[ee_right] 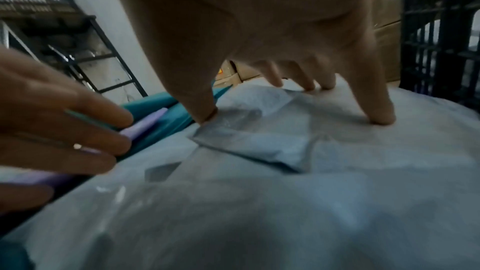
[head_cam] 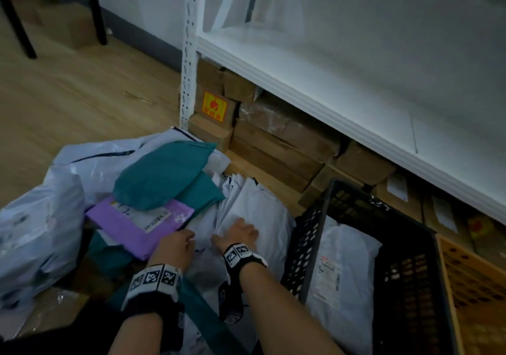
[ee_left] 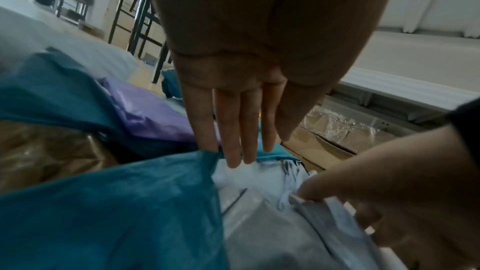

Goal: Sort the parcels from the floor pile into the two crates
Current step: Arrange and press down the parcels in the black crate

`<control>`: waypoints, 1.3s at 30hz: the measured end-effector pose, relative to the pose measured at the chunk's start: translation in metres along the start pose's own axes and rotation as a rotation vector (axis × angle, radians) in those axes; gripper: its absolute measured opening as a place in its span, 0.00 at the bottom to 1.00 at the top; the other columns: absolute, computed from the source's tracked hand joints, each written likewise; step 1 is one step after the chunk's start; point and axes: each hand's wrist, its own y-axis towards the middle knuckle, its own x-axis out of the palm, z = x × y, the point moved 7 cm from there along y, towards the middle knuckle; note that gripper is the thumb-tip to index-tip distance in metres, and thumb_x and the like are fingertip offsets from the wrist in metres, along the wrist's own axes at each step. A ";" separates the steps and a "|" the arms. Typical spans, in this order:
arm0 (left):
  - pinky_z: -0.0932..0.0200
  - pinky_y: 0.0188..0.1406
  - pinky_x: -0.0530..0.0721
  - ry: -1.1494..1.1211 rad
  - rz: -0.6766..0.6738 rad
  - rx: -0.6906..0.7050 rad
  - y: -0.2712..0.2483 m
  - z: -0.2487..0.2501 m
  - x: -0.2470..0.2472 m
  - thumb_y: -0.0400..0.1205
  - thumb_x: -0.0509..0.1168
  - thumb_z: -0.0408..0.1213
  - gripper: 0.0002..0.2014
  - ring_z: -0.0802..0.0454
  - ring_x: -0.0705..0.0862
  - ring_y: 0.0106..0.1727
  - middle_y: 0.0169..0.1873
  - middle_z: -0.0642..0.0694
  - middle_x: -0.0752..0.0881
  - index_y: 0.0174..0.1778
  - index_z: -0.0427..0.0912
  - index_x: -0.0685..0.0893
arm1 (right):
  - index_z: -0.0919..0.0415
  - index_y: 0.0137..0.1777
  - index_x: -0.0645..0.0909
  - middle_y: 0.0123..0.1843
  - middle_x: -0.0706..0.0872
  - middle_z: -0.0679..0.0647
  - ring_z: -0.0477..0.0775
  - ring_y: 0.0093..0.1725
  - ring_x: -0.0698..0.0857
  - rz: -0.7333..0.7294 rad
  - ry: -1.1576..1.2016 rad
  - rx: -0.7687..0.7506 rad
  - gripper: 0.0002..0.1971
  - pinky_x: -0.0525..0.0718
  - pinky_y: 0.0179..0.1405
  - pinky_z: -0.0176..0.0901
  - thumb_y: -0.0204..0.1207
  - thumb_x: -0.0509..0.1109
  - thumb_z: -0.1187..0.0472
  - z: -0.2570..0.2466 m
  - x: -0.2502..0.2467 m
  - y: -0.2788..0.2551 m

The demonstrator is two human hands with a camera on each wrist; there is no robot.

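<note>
A person crouches over a pile of soft mailing bags on a wooden floor (head_cam: 82,94), seen from above, with both bare forearms reaching forward.

The right hand (head_cam: 241,234) rests on a white parcel (head_cam: 254,206) just left of the black crate. In the right wrist view its fingers (ee_right: 381,116) are spread wide, tips pressing down into the white plastic; nothing is gripped.

The left hand (head_cam: 178,245) sits just beside it, at the near edge of a purple parcel (head_cam: 131,226) that bears a printed label. In the left wrist view the fingers (ee_left: 233,130) are straight and close together, the palm flat — the tips reach down among the teal and white bags, holding nothing.

A plump teal parcel (head_cam: 164,174) lies partly on top of the purple one. More white bags are heaped to the left (head_cam: 41,226).

The black crate (head_cam: 342,198) stands on the floor to the right, with one white labelled parcel (head_cam: 345,269) lying inside it. An orange crate (head_cam: 471,286) stands touching its far side at the right edge — what it holds cannot be made out.

Behind the pile, a white shelf (head_cam: 328,86) runs across, with brown cardboard boxes (head_cam: 279,146) stacked beneath it.
</note>
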 end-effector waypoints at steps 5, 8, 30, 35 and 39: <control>0.53 0.64 0.79 -0.090 0.014 0.015 0.001 0.014 -0.001 0.85 0.59 0.37 0.15 0.42 0.84 0.64 0.63 0.39 0.86 0.66 0.43 0.83 | 0.67 0.83 0.63 0.85 0.64 0.64 0.66 0.82 0.65 0.038 -0.114 -0.101 0.24 0.60 0.83 0.56 0.91 0.49 0.59 0.010 -0.010 0.009; 0.56 0.65 0.79 -0.165 0.019 0.030 -0.006 0.028 -0.002 0.84 0.60 0.35 0.14 0.44 0.85 0.61 0.61 0.40 0.87 0.63 0.43 0.84 | 0.69 0.80 0.69 0.81 0.72 0.65 0.63 0.79 0.72 0.086 0.163 -0.158 0.22 0.67 0.79 0.50 0.92 0.47 0.60 0.019 -0.047 -0.008; 0.47 0.71 0.77 -1.311 -0.315 0.036 -0.079 0.172 -0.027 0.72 0.73 0.56 0.42 0.47 0.81 0.69 0.71 0.46 0.80 0.79 0.41 0.69 | 0.61 0.75 0.81 0.76 0.81 0.63 0.66 0.72 0.82 -0.422 1.802 -0.627 0.25 0.85 0.65 0.62 0.84 0.61 0.48 0.108 -0.195 -0.191; 0.43 0.59 0.85 -1.310 -0.064 0.124 -0.086 0.174 -0.048 0.73 0.73 0.25 0.22 0.39 0.88 0.53 0.56 0.33 0.88 0.64 0.32 0.83 | 0.61 0.71 0.85 0.72 0.84 0.64 0.66 0.68 0.86 -0.343 1.644 -0.582 0.25 0.84 0.65 0.61 0.75 0.77 0.53 0.156 -0.214 -0.196; 0.41 0.59 0.84 -1.083 0.018 0.293 -0.090 0.184 -0.059 0.75 0.73 0.22 0.23 0.41 0.87 0.56 0.57 0.39 0.88 0.66 0.37 0.79 | 0.59 0.70 0.84 0.68 0.87 0.63 0.65 0.64 0.88 -0.175 1.372 -0.547 0.26 0.87 0.60 0.60 0.73 0.79 0.50 0.190 -0.230 -0.194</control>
